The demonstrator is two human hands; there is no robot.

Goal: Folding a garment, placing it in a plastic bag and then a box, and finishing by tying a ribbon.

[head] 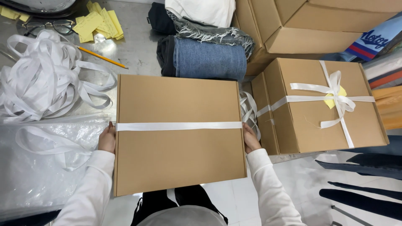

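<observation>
Box [180, 136], flat, brown cardboard, lies in front of the person, its near edge hanging past the table [134, 46] edge over the lap. A white ribbon [179, 126] runs straight across its lid from the left side to the right. The left hand [107, 139] sits against the box's left side wall, right where the ribbon reaches the edge; the right hand [251, 139] sits against the right wall at the ribbon's other end. So the box lies between the two hands, and the fingers of both go down along the sides or under it, out of sight. Only the backs of the hands and the thumb sides show; whether the fingers are spread, pressed together or pinching the ribbon ends cannot be told. Both arms wear white sleeves.

Just right of the box stands a second box [310, 113], tied with white ribbon in a cross and a bow over a yellow slip. More plain cartons [318, 25] are stacked behind it. Behind the first box lie folded jeans [209, 58] with other folded clothes on top. To the left, a loose ribbon heap [42, 79] rests on the table, with a pencil [101, 57], yellow slips [98, 23] and glasses [48, 26] beyond it, and clear plastic sheet [37, 167] nearer the person.
</observation>
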